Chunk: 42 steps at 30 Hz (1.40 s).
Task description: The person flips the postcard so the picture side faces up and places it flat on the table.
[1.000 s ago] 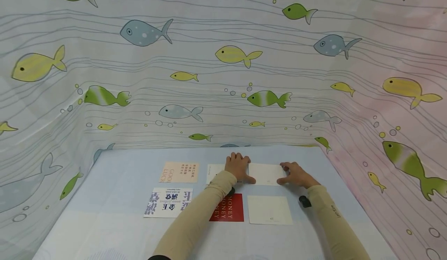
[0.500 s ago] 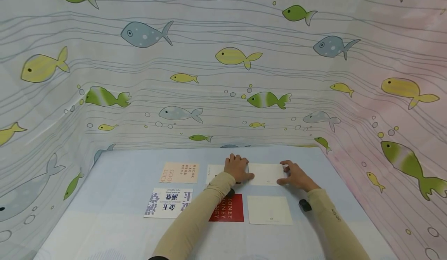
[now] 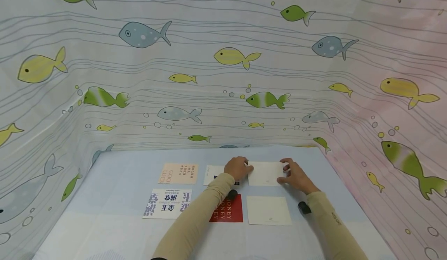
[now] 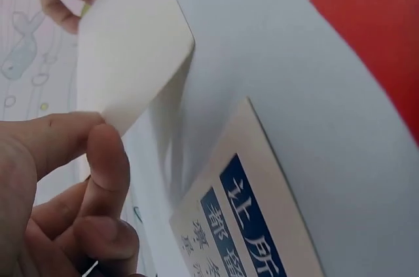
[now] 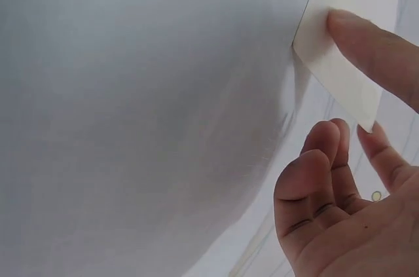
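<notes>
A blank cream card [image 3: 264, 174] spans the space between both hands at the back of the table. My left hand [image 3: 238, 167] pinches its left edge between thumb and index finger, the other fingers curled below. In the left wrist view the card [image 4: 134, 41] stands raised over the cloth, a shadow under its near edge. At the opposite edge, my right hand [image 3: 295, 176] grips it. The right wrist view shows the thumb [image 5: 366, 48] on the card's face and one fingertip at its far corner. A white card with blue text blocks [image 4: 242, 205] lies beneath the left hand.
In front lie a red MONEY card [image 3: 234, 210] and another blank cream card [image 3: 269, 210]. To the left are a peach GOOD LUCK card [image 3: 179, 173] and a white card with blue-purple characters [image 3: 167, 205]. Fish-printed cloth [image 3: 206, 93] walls the table's back and sides.
The left hand's fingers have drawn in from spread to a pinch on the card's left edge. The card has come up slightly from the table; the right hand stays at its right edge.
</notes>
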Available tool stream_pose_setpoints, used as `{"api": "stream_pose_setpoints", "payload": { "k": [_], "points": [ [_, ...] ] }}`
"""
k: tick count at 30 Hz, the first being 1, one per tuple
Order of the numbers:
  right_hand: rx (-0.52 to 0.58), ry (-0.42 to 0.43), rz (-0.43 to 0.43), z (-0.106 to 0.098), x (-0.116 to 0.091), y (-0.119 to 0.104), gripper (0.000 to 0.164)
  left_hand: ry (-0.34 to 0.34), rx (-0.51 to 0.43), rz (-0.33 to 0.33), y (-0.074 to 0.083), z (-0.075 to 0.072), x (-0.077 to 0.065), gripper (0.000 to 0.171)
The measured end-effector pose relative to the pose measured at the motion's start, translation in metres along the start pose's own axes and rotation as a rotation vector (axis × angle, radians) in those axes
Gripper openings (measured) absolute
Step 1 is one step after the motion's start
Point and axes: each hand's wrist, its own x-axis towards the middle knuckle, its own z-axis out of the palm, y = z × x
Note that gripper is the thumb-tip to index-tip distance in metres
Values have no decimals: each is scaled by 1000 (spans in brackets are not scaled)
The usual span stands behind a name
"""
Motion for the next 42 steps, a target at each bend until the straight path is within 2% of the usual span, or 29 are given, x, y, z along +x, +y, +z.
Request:
{"api": "stream_pose_setpoints", "payload": {
  "k": [4, 8, 14, 21, 29, 35, 42],
  "points": [
    [24, 18, -8, -3, -4, -4, 69, 2, -38, -2, 8, -6, -5, 34],
    [37, 21, 33, -5, -7, -8, 67, 1, -59, -12, 10, -8, -7, 32],
    [31, -21, 107, -7, -9, -14, 69, 5, -76, -15, 7, -5, -6, 33],
    [91, -56, 147, -6, -12, -16, 67, -18, -107, -22, 11, -7, -13, 35],
    [94, -1, 148, -7, -13, -14, 54, 0, -164, -30, 17, -15, -20, 29],
    [83, 64, 115, -7, -12, -13, 47, 15, -217, -18, 17, -18, -19, 35],
    [84, 120, 68, -7, -12, -14, 45, 27, -229, -20, 15, -21, -20, 38]
  ]
}}
